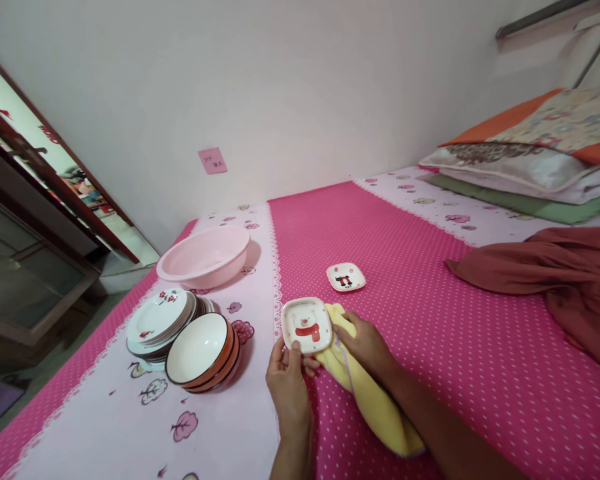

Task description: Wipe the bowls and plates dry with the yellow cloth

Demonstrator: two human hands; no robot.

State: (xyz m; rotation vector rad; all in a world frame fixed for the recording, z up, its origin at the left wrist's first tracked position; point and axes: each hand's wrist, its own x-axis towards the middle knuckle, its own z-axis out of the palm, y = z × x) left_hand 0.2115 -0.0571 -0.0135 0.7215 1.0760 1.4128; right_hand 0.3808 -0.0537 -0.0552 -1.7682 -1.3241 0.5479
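Observation:
A small square dish [300,313] with a bear in a red scarf is held up over the bed, tilted toward me. My left hand [291,380] grips its lower edge, thumb on the front and fingers behind. In my right hand [363,340] is a yellow cloth [375,407], bunched against the dish's right edge and trailing down below my wrist. Part of the cloth passes behind the dish. Just beyond, a second small dish [347,277] with a black cat picture lies on the pink dotted sheet.
To the left stand stacked bowls [200,350], a pile of plates [160,317] and a pink basin [205,257]. Folded bedding and pillows [525,160] lie at the far right, with a reddish-brown cloth [555,273] nearer. A wall [300,87] rises behind the bed.

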